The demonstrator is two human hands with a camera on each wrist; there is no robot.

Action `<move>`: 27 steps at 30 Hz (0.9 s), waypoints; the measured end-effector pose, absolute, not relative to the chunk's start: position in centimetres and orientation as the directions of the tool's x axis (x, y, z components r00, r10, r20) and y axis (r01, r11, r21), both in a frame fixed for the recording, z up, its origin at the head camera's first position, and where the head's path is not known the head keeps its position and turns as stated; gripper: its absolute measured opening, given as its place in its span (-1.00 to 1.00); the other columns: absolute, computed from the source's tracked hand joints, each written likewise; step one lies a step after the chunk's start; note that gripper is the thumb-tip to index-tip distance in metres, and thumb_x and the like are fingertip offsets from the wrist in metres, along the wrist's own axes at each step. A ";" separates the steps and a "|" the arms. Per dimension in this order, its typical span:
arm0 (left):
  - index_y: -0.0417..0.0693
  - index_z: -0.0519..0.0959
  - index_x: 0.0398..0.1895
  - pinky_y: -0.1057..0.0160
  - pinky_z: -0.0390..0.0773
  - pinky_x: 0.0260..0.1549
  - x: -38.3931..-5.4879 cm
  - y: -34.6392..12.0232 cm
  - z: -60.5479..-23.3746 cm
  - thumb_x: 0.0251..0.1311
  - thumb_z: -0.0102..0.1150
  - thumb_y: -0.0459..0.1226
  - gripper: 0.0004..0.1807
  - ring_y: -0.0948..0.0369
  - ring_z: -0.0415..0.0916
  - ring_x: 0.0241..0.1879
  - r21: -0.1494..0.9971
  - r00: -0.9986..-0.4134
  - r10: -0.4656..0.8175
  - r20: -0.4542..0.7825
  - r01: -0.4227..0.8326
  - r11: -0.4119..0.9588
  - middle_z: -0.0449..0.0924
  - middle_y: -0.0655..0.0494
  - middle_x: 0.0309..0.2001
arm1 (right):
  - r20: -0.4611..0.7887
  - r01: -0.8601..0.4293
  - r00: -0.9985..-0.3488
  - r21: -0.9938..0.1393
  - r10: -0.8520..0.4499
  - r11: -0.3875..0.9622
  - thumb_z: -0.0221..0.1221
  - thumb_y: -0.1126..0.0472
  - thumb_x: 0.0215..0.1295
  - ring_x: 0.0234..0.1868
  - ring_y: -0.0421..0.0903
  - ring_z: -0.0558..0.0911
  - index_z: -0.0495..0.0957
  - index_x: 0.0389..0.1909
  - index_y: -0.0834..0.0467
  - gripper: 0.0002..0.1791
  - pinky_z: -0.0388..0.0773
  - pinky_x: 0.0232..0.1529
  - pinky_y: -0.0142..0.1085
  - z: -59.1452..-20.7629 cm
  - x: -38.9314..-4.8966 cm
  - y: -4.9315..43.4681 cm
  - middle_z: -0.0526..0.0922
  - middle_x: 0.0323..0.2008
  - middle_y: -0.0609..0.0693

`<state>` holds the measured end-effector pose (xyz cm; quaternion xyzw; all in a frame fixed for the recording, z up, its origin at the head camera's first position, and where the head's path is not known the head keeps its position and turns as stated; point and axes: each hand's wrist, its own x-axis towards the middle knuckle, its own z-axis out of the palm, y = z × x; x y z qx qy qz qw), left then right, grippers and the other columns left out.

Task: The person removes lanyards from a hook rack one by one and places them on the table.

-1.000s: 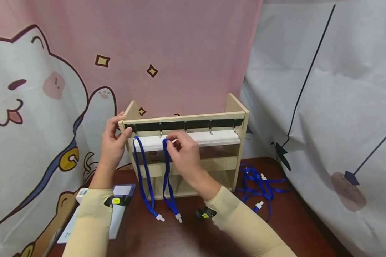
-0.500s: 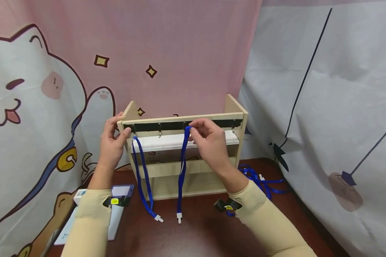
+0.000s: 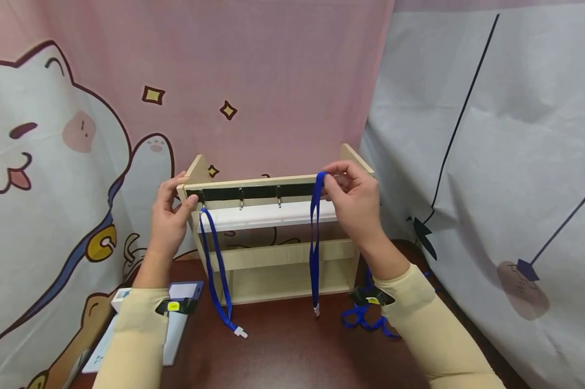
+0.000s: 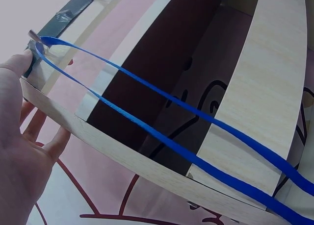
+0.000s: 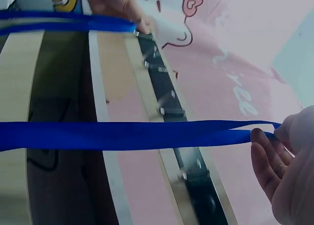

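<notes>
A small wooden shelf (image 3: 283,255) stands on the table, a black strip (image 3: 260,193) with metal hooks across its upper front. My left hand (image 3: 168,219) grips its upper left corner, thumb in front and fingers behind the side panel. From the leftmost hook hangs a blue lanyard (image 3: 212,259), its white clip low over the table; the left wrist view shows its loop (image 4: 157,90) at that hook. My right hand (image 3: 357,202) pinches the top of a second blue lanyard (image 3: 314,254) before the strip's right part, covering the hooks there. This lanyard (image 5: 122,136) crosses the right wrist view.
More blue lanyards (image 3: 358,316) lie loose on the dark red table (image 3: 268,351) at the right, partly behind my right forearm. White and blue flat cards or holders (image 3: 178,324) lie at the left. Printed curtains (image 3: 283,81) stand behind and to the right.
My right hand has moved rightward along the hook strip and slightly up, carrying the lanyard from near the second hook to the right part. The left hand stays on the shelf corner.
</notes>
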<state>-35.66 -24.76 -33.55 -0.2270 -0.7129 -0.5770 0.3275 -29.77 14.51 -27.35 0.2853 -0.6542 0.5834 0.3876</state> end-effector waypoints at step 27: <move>-0.14 0.50 0.52 -0.06 0.46 0.47 -35.5 -24.8 -33.5 0.59 0.26 -0.37 -0.50 0.09 0.27 0.58 0.677 -0.685 -0.050 0.727 0.704 0.215 0.35 0.17 0.60 | 0.823 -0.760 -0.562 -0.553 0.082 0.341 0.28 0.31 0.59 -0.42 0.00 0.74 0.73 -0.05 0.24 -0.90 0.60 -0.41 -0.42 -28.6 -30.6 19.2 0.80 -0.38 0.06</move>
